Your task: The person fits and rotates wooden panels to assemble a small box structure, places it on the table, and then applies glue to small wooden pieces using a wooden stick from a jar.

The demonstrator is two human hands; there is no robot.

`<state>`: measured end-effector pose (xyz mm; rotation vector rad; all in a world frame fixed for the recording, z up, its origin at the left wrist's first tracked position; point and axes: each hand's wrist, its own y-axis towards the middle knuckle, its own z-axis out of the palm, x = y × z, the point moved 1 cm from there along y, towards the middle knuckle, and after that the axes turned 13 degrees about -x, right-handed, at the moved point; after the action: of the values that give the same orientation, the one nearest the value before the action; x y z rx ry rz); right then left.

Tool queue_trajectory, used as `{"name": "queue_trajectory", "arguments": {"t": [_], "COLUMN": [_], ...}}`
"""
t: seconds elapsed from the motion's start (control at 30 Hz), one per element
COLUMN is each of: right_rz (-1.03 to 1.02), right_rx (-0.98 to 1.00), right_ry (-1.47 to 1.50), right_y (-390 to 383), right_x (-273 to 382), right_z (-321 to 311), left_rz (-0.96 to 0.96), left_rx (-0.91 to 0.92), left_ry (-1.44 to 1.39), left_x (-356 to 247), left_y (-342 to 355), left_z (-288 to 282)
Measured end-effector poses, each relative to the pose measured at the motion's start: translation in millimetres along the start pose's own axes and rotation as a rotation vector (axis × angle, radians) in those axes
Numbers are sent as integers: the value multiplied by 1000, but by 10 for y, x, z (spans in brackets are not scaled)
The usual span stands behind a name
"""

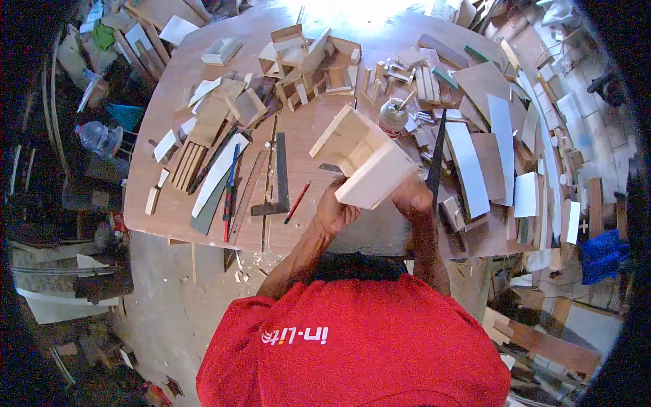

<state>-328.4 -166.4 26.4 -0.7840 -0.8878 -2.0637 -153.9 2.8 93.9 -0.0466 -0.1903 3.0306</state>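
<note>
My left hand (336, 211) is curled around the near corner of a small open wooden box (363, 159), and my right hand (412, 197) is wrapped on its other near corner. I hold the box up in the air, tipped over, just above the near edge of the table (169, 210). I think the box has nothing in it, but I can only see part of the inside.

The box could slip and drop, because I only grip it at the bottom corners and it leans away from me. If its sides are only glued, a hard squeeze could pull them apart.

Just past the box, on the far side, stands a small jar (392, 117) with a stick poking out of it. It may be glue, but it is too small to be sure. If I swing the box forward, I could knock the jar over.

To the left lie a red pencil (297, 202), a dark metal square (278, 183) and a long ruler (247, 197). Far off sit more little wooden boxes (308, 57). To the right are flat boards (485, 152).
</note>
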Motion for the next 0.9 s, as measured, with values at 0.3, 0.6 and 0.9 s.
{"name": "queue_trajectory", "arguments": {"t": [0.3,0.6,0.9], "right_rz": [103,198,297], "right_rx": [-184,-307,-423], "right_ry": [-854,-642,-500], "right_y": [348,412,398], "right_x": [862,888,944], "right_z": [1074,1192,1305], "left_rz": [185,-182,-100], "left_rx": [-586,7,-94], "left_ry": [193,-319,-22], "left_x": [159,183,226], "left_y": [-104,-36,-9], "left_z": [169,216,142]}}
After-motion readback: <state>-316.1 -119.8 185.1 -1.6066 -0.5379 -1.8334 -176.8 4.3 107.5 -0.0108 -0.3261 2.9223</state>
